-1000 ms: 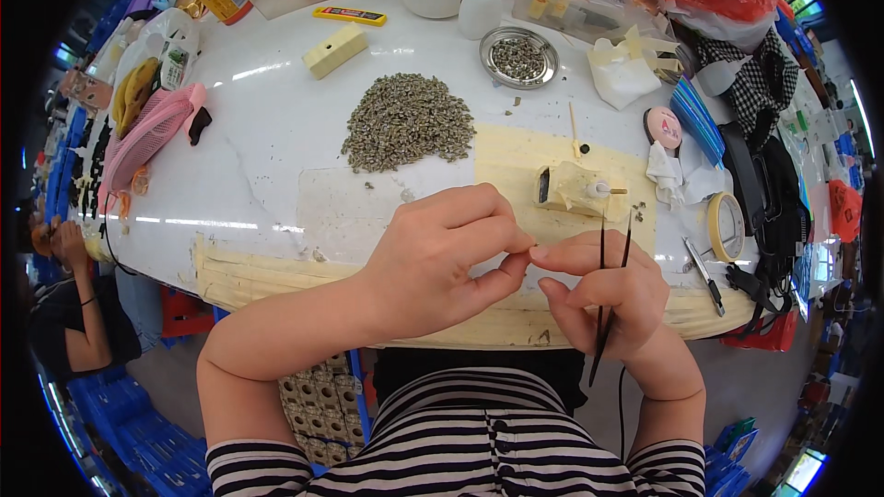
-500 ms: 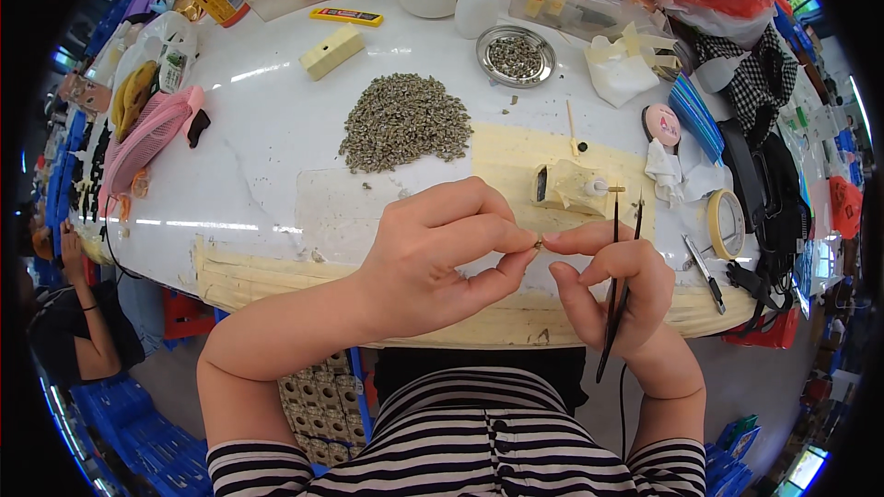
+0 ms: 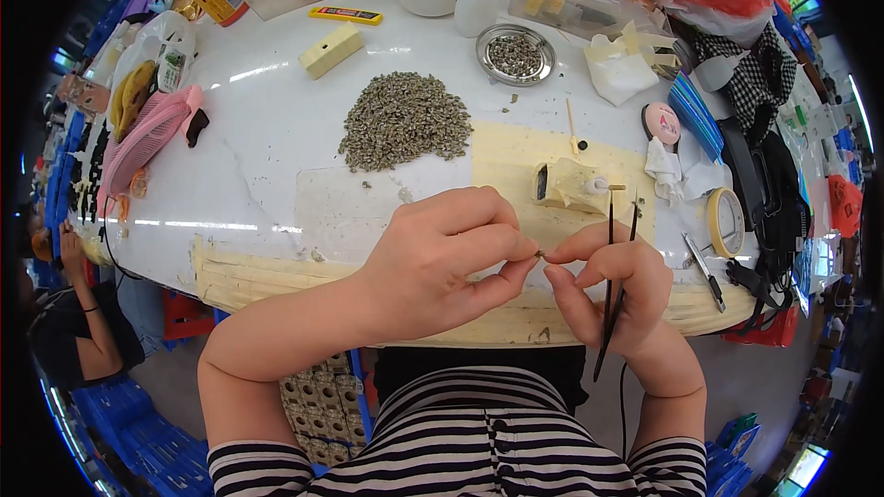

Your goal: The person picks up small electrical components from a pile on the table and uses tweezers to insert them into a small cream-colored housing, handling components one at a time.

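Note:
My left hand (image 3: 442, 262) is closed, its thumb and forefinger pinching a tiny metal part (image 3: 540, 255). The part looks like the pieces in the heap, though it is too small to make out fully. My right hand (image 3: 619, 281) touches or nearly touches that part with its fingertips. Black tweezers (image 3: 610, 299) rest in the right hand's curled fingers, tips pointing away from me. Just beyond the hands stands a tape-wrapped block (image 3: 575, 186) with a small brass-coloured pin at its right end. A big heap of small metal parts (image 3: 405, 120) lies farther off to the left.
A round metal dish (image 3: 516, 55) holds more small parts, near a white squeeze bottle (image 3: 476, 5). At right lie a tape roll (image 3: 726, 223) and a craft knife (image 3: 703, 271). A pink mesh pouch (image 3: 152, 147) sits at left. Another person's arm (image 3: 87, 313) shows at far left.
Both hands have shifted slightly toward me with the tiny part still at the fingertips. The tweezers have moved a little to the left with the right hand.

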Tool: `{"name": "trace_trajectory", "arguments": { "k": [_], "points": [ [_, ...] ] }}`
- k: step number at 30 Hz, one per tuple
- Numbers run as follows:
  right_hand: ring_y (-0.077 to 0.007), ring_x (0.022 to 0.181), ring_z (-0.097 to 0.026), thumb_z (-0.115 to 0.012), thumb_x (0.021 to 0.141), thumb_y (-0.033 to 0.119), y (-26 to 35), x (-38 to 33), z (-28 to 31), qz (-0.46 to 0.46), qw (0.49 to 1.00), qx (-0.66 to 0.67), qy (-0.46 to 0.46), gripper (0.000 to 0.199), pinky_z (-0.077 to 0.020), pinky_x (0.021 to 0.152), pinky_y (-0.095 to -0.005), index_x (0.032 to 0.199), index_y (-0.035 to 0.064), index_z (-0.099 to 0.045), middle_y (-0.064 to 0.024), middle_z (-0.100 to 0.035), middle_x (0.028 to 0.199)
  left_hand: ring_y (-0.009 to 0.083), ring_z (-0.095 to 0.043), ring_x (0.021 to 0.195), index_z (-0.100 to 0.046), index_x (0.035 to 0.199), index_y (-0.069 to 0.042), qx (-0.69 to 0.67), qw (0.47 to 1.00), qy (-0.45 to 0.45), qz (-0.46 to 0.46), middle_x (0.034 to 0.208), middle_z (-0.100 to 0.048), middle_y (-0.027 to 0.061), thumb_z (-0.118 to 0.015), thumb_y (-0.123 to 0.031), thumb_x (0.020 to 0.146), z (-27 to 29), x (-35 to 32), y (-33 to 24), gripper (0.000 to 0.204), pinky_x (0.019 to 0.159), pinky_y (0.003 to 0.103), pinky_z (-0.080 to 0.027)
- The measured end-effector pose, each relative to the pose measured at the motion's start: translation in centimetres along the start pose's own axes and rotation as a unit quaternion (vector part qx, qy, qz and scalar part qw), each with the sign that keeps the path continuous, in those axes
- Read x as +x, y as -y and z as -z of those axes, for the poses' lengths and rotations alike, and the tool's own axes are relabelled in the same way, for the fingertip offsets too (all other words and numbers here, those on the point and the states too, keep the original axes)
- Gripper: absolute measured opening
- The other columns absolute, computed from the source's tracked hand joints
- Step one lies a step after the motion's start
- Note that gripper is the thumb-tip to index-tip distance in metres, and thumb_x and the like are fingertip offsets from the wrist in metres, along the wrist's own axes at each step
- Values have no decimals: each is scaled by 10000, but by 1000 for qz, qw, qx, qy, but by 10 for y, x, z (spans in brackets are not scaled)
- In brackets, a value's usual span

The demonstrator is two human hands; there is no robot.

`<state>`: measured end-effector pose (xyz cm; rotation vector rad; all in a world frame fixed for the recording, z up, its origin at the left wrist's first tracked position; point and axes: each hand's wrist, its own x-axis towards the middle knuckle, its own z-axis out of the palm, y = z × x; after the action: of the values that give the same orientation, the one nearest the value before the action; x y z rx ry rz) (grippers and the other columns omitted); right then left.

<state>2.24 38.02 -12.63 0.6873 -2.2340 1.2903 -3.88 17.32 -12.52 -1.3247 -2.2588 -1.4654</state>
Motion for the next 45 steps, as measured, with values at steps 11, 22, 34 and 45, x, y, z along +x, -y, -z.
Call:
{"name": "trace_trajectory", "arguments": {
  "k": [11, 22, 34, 45],
  "points": [
    [-206, 682, -660, -802, 708, -58, -1, 2, 0, 27, 999, -17, -1, 295, -510, 577, -268, 837, 57, -562, -156, -746, 915, 139, -647, 685, -738, 886, -39, -27, 999, -24, 12, 823, -663, 63, -799, 56, 711, 0, 0, 1, 209, 560, 247, -500],
    [-223, 781, -729, -795, 731, -61, 2, 1, -1, -21, 1000, 1, -18, 258, -525, 614, -262, 826, 42, -578, -129, -730, 860, 148, -647, 693, -748, 898, -31, -19, 999, -38, 7, 836, -671, 73, -803, 56, 702, 1, 2, 0, 221, 566, 242, -495],
    [-238, 799, -750, -784, 742, -70, 0, 2, -4, -45, 999, 12, -10, 239, -551, 631, -279, 824, 33, -585, -97, -692, 781, 151, -650, 687, -745, 896, -24, -6, 999, -42, -5, 832, -671, 76, -799, 59, 705, 0, 2, 1, 214, 565, 247, -504],
    [-242, 789, -744, -783, 734, -85, 1, 2, -3, -16, 1000, -4, -23, 251, -539, 610, -281, 833, 21, -579, -76, -666, 762, 146, -649, 678, -746, 896, -30, 3, 999, -36, 0, 827, -668, 64, -802, 52, 710, 0, 1, 2, 211, 560, 247, -504]
  ]
}}
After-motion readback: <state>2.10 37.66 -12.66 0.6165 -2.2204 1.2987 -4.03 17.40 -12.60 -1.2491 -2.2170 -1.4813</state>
